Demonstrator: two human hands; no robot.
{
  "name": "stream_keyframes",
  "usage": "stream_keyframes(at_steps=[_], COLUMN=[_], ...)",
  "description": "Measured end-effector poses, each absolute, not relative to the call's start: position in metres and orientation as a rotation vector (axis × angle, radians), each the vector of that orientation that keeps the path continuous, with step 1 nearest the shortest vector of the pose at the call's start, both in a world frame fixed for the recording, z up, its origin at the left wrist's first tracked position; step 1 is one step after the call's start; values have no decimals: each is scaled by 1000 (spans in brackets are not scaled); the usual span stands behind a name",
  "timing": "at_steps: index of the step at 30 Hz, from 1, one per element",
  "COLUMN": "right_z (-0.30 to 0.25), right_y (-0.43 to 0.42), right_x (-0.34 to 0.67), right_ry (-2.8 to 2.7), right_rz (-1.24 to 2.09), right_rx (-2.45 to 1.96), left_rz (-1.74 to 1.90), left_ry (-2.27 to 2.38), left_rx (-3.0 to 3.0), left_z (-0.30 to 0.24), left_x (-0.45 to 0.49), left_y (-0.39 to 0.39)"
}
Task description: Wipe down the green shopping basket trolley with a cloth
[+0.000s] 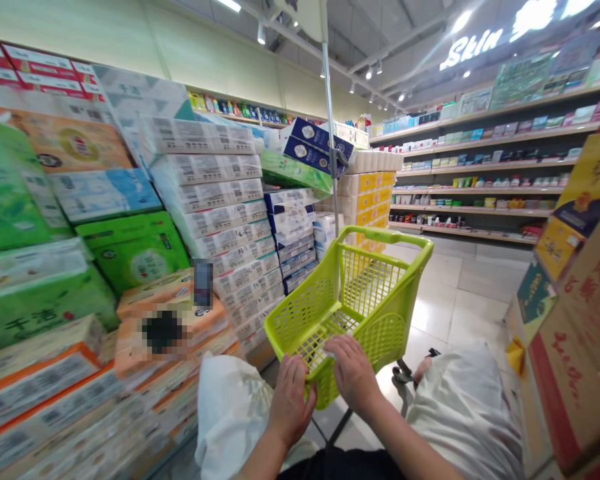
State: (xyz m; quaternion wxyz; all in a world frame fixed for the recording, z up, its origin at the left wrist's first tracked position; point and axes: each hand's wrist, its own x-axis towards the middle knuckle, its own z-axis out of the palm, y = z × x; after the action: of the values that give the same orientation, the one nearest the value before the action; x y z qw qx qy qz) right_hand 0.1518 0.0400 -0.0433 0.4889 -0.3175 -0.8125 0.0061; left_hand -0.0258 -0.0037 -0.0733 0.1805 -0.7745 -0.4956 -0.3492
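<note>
A lime-green plastic shopping cart [380,293] stands in the aisle right in front of me, its basket bare inside. My left hand [291,393] curls over the near rim of the cart. My right hand [353,373] grips the same rim just to the right, fingers bent over the edge. Both hands rest close together, almost touching. A thin metal pole [330,133] rises from the cart's far side.
Stacked packs of tissue and toilet paper [130,247] fill the left side, close to the cart. Cardboard boxes [575,313] crowd the right. Shelves of skincare goods [480,167] line the back wall. Tiled floor [460,293] runs ahead between them.
</note>
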Motion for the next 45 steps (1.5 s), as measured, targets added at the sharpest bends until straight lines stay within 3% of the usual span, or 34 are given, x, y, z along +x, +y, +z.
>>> stream_keyframes(at_steps=[4, 10, 17, 23, 34, 45], right_z=[-43, -46, -44, -44, -40, -44], right_y=[46, 29, 44, 30, 58, 48], right_x=[156, 140, 154, 139, 156, 121], right_ry=[-1872, -2042, -1875, -2074, -1913, -1938], right_rz=[28, 44, 21, 60, -24, -41], right_rx=[-902, -690, -898, -696, -968, -897], left_rz=[-1020, -1018, -1042, -1045, -1061, -915], left_ry=[-1409, -1388, -1416, -1402, -1368, -1429], left_rx=[-2170, -2184, -2192, -2222, -2233, -2039], left_z=[-74, -74, -75, -72, -66, -57], left_x=[-24, -25, -23, -26, -37, -66], left_y=[-3, -4, -5, -4, -1, -4])
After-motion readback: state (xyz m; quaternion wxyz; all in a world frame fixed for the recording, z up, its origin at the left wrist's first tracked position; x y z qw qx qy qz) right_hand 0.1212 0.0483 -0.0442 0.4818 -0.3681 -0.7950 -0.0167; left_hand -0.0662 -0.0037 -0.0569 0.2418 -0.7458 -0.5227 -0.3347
